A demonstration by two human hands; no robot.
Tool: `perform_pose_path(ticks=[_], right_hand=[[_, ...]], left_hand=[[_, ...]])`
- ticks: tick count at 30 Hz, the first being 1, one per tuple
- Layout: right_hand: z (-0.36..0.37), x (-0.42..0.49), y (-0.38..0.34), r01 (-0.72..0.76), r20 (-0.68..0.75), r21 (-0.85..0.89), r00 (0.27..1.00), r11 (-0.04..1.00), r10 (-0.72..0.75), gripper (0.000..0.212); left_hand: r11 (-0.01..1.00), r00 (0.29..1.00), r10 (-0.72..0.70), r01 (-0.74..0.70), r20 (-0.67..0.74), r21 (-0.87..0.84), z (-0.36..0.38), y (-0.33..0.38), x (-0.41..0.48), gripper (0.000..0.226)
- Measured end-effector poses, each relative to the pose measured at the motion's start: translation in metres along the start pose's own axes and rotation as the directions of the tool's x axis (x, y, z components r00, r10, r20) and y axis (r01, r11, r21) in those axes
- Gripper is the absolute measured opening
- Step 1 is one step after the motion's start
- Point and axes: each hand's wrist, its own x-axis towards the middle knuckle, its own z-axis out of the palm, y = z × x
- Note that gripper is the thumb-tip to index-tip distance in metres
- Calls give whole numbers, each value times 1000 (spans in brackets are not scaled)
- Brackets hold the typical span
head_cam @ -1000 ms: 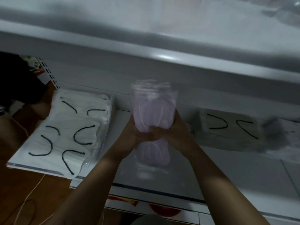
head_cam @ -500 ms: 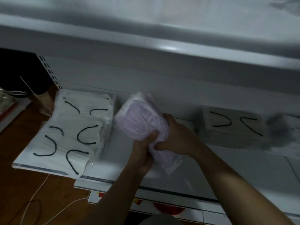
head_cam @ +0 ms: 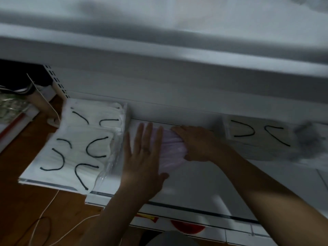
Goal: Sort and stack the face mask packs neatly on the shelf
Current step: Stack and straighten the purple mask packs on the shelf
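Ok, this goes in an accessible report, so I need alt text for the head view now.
Two hands press a pale purple mask pack flat on a white shelf: the left hand with fingers spread, the right hand on its right side. White packs with black ear loops lie to its left, another pack to its right.

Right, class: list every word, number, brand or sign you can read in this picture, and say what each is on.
No text can be read.
Red sticker on the base panel: too blurred.
Red and yellow label beside it: too blurred.
Black curves on the white mask packs: ear loops, not letters.
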Motion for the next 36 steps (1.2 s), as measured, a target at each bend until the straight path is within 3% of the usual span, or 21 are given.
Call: perform_pose_path(ticks=[3, 6, 9, 12, 15, 19, 22, 24, 26, 27, 29, 32, 34, 36], right_hand=[[-1, -2, -2, 21, -21, -50, 1000, 999, -22, 97], [-4, -7, -4, 21, 4, -64, 1000, 998, -21, 106], [-4, -11, -6, -32, -43, -8, 999, 999, 31, 108], [1, -9, -7, -13, -136, -11, 991, 1000, 11, 88], [4, -7, -4, -32, -114, -56, 993, 998, 25, 90], [3, -12, 6, -38, -62, -78, 998, 996, 34, 98], [6, -28, 18, -103, -145, 106, 982, 989, 118, 95], [13, -45, 18, -59, -260, 430, 947, 901, 186, 94], [25, -59, 8, 85, -392, 729, 865, 680, 312, 101], [32, -63, 3, 138, -402, 820, 830, 555, 388, 108], [43, -65, -3, 188, -375, 892, 816, 412, 440, 121], [41, -65, 0, 164, -294, 932, 862, 322, 412, 126], [36, -67, 4, 130, -252, 934, 900, 331, 355, 131], [35, -68, 7, 138, -252, 928, 917, 346, 309, 121]], left_hand=[[982, 951, 24, -81, 307, 173, 1, -3, 42, 142], [957, 840, -8, -152, 543, 249, 7, -8, 65, 125], [940, 835, 44, -221, 548, 261, 6, -11, 67, 120], [961, 851, 92, -213, 518, 178, 14, -16, 68, 105], [972, 883, 122, -198, 453, 126, 21, -18, 73, 74], [970, 890, 145, -214, 431, 114, 22, -22, 75, 64], [983, 882, 137, -177, 451, 46, 17, -27, 74, 65], [988, 870, 143, -152, 471, -19, 10, -32, 72, 66], [989, 858, 143, -111, 493, -94, 3, -38, 72, 65], [986, 849, 143, -78, 509, -147, -1, -41, 72, 64], [967, 822, 171, -33, 544, -254, -7, -44, 74, 61], [948, 760, 231, -34, 608, -318, -15, -43, 80, 65], [943, 730, 254, -40, 635, -331, -20, -42, 83, 72], [934, 719, 268, -32, 641, -356, -20, -42, 82, 76]])
